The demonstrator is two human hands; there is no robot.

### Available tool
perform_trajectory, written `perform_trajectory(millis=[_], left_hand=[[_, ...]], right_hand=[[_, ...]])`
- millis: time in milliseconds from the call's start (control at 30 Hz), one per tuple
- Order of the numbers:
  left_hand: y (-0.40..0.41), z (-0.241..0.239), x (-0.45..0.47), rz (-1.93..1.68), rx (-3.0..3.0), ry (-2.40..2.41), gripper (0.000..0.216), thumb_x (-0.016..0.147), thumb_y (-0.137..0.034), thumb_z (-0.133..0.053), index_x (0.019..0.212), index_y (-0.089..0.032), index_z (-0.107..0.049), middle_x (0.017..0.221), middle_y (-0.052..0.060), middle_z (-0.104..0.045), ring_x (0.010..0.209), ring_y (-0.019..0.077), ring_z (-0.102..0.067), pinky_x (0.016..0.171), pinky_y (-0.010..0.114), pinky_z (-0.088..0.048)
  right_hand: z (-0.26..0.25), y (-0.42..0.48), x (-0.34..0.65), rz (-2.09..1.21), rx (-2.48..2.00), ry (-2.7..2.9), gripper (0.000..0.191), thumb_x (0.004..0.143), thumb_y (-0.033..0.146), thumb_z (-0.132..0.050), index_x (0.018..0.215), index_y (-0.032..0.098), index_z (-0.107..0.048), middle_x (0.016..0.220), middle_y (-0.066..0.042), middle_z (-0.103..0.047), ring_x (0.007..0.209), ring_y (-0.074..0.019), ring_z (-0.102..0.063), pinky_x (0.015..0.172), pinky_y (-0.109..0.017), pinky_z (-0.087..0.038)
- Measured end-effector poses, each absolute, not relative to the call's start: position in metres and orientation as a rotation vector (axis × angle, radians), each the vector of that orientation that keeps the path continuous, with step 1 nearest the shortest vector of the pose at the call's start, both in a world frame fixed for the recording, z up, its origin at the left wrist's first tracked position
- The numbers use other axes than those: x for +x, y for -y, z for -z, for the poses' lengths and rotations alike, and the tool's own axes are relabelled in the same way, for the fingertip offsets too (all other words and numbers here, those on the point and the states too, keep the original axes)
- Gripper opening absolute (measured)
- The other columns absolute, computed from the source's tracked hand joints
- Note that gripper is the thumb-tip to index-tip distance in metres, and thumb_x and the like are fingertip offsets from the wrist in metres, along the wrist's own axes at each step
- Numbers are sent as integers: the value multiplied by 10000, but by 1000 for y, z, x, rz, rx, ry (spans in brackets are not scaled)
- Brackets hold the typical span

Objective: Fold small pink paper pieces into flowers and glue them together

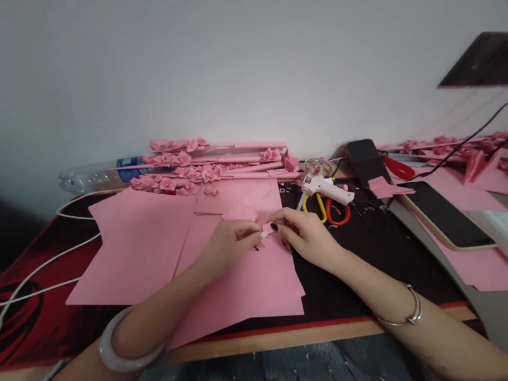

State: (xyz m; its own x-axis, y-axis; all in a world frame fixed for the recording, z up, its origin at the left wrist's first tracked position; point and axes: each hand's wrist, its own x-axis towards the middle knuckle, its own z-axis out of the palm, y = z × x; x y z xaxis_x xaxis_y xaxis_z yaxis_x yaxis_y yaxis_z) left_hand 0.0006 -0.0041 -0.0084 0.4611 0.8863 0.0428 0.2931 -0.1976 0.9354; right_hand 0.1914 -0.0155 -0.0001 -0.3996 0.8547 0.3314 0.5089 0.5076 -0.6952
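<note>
My left hand (230,239) and my right hand (305,234) meet over the middle of the desk, fingertips pinched together on a small piece of pink paper (266,230). Both hands rest on a stack of large pink paper sheets (148,243) spread over a black and red desk mat (29,310). A pale bangle sits on my left wrist and a thin silver bracelet on my right. The small piece is mostly hidden by my fingers.
A white glue gun (327,188) and red and yellow scissors (335,210) lie just behind my right hand. Finished pink paper flowers on sticks (203,166) and a plastic bottle (95,175) line the wall. A phone (446,214), white cables (33,272) and pink scraps (492,173) lie at the sides.
</note>
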Motion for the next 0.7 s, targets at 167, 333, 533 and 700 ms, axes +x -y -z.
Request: perform_trajectory(millis=[167, 333, 533, 700], left_hand=[[6, 6, 3, -708, 1753, -1011, 210, 809, -267, -517, 690, -141, -635, 620, 12, -632, 609, 115, -590, 605, 219, -465], [8, 2, 4, -694, 1663, -955, 222, 816, -274, -505, 665, -139, -596, 553, -16, -568, 503, 89, -547, 532, 205, -470], [6, 5, 4, -721, 1501, -900, 245, 829, -336, -521, 872, -124, -636, 761, 52, -681, 730, 156, -663, 698, 270, -530], [9, 8, 5, -707, 1531, -909, 264, 827, -347, -518, 817, -128, -666, 775, 52, -698, 791, 191, -660, 756, 322, -530]], right_hand=[[2, 14, 193, -600, -1029, 2099, 315, 836, 65, -420, 1027, 207, -627, 872, -42, -648, 702, -127, -593, 663, -245, -449], [1, 15, 192, -572, -1023, 2106, 315, 828, 61, -436, 1020, 207, -638, 858, -39, -646, 732, -135, -585, 668, -245, -446], [1, 18, 189, -607, -1167, 2045, 238, 822, 127, -480, 1026, 166, -597, 678, 2, -584, 548, -94, -509, 555, -207, -418], [3, 19, 186, -631, -1103, 2050, 223, 798, 117, -506, 991, 169, -606, 736, -14, -603, 615, -100, -549, 567, -201, -442]])
